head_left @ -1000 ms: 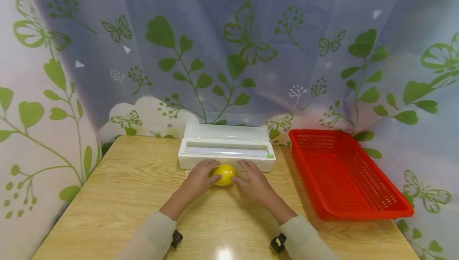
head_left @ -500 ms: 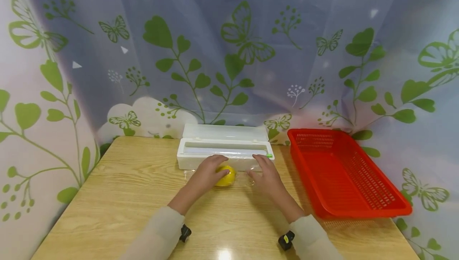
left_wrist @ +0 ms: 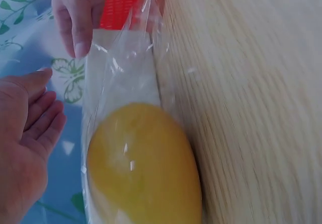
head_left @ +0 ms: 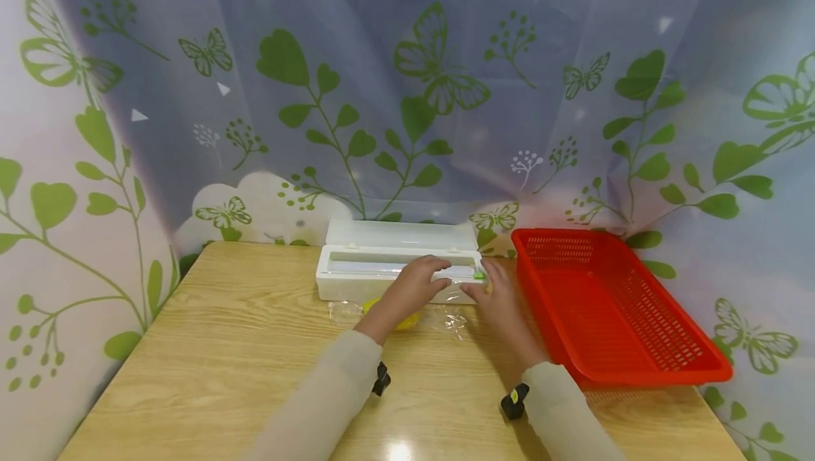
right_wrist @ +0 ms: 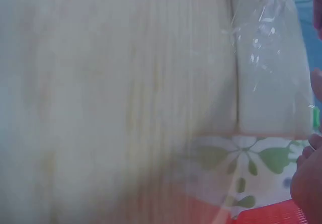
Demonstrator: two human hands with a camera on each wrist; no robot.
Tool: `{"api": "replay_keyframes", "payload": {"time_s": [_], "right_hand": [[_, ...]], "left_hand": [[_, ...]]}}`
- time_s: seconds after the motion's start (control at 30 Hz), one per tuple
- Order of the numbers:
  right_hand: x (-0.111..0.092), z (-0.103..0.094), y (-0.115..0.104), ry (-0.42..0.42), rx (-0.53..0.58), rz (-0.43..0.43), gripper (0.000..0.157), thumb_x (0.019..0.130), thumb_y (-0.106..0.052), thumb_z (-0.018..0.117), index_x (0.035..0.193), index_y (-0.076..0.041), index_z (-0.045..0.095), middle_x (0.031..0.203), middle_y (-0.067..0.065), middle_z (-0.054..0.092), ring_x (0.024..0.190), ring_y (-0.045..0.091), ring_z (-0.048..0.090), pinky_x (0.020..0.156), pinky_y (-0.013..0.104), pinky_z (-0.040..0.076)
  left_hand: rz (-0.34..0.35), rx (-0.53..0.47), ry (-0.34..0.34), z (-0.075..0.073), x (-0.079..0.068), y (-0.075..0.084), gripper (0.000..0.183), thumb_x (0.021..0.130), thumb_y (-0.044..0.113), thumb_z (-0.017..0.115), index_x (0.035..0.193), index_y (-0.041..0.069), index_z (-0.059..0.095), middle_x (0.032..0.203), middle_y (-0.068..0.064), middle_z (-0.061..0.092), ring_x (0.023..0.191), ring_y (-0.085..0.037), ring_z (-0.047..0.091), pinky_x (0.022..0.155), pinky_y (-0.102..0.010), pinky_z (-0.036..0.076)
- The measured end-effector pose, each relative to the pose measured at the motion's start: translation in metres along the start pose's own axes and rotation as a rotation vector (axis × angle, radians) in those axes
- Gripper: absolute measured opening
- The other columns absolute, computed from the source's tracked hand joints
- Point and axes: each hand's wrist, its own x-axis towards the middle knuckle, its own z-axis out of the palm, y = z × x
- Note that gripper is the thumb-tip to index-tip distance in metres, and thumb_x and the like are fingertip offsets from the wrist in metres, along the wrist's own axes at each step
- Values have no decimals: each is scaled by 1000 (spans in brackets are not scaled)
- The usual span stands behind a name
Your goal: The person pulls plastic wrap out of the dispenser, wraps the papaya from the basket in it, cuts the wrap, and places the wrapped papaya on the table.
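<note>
A yellow oval fruit, lemon-like, lies under clear plastic film on the table before a white cling film box. The film trails out on both sides of it. In the head view my left forearm partly covers the fruit. My left hand hovers at the box's front, right of the fruit, fingers loosely bent and holding nothing. At the box's right end, my right hand has thumb and fingers spread on either side of the green slide cutter; a gap shows between them.
The box's lid stands raised at the back, with a film roll inside. A red plastic basket stands on the right of the wooden table. A printed curtain hangs behind.
Both hands have left the fruit and moved right and back, the left to the box's front, the right to the cutter at its end. The fruit stays in place.
</note>
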Motion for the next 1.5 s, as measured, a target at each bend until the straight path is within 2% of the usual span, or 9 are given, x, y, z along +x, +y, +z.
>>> {"api": "replay_keyframes", "payload": {"time_s": [0.17, 0.23, 0.4, 0.63, 0.83, 1.03, 1.3, 1.5], "right_hand": [[4, 2, 11, -16, 94, 32, 71, 88, -14, 79, 147, 2, 45, 153, 23, 41, 143, 41, 37, 118, 57, 29], [5, 3, 15, -9, 107, 18, 70, 86, -12, 80, 146, 3, 46, 152, 23, 43, 142, 41, 38, 118, 56, 30], [8, 5, 18, -3, 113, 8, 71, 85, -12, 81, 146, 3, 48, 153, 24, 43, 144, 41, 37, 120, 55, 29], [6, 6, 18, 19, 158, -33, 66, 83, -4, 80, 142, 5, 52, 150, 27, 46, 141, 45, 40, 115, 59, 33], [5, 7, 19, 32, 179, -33, 60, 84, -4, 80, 139, 1, 58, 148, 24, 50, 139, 42, 44, 115, 56, 36], [5, 7, 23, 9, 202, 32, 62, 87, -9, 79, 144, -4, 55, 154, 18, 46, 144, 38, 39, 114, 54, 38], [6, 6, 23, -2, 238, 102, 61, 88, -11, 78, 144, -5, 55, 155, 14, 46, 149, 38, 31, 121, 54, 26], [5, 7, 24, 16, 236, 90, 57, 88, -8, 78, 140, -3, 58, 152, 14, 49, 147, 37, 36, 120, 51, 29]], "left_hand": [[1, -36, -39, 17, 23, 5, 39, 101, 24, 64, 136, 7, 62, 136, -7, 63, 124, -23, 61, 103, -37, 51], [-10, -64, -42, 23, 29, 6, 39, 101, 25, 63, 136, 8, 63, 135, -7, 63, 123, -23, 61, 102, -37, 51], [-51, -132, -46, 31, 43, 8, 38, 101, 26, 63, 135, 10, 64, 136, -6, 63, 123, -23, 60, 102, -37, 51], [-33, -164, -53, 42, 58, 10, 31, 99, 21, 67, 128, 10, 70, 126, -7, 68, 113, -21, 63, 97, -33, 52], [-66, -224, -56, 51, 65, 9, 29, 96, 20, 70, 122, 9, 73, 119, -6, 71, 107, -18, 66, 90, -29, 54], [-64, -249, -36, 55, 69, 12, 22, 94, 18, 73, 112, 7, 75, 109, -6, 74, 101, -17, 67, 84, -25, 54], [-78, -210, -41, 54, 70, 16, 20, 96, 21, 71, 109, 8, 78, 108, -5, 75, 96, -14, 66, 79, -23, 53], [-58, -144, -42, 55, 68, 14, 22, 98, 22, 69, 114, 11, 78, 112, -6, 74, 101, -18, 67, 83, -26, 54]]}}
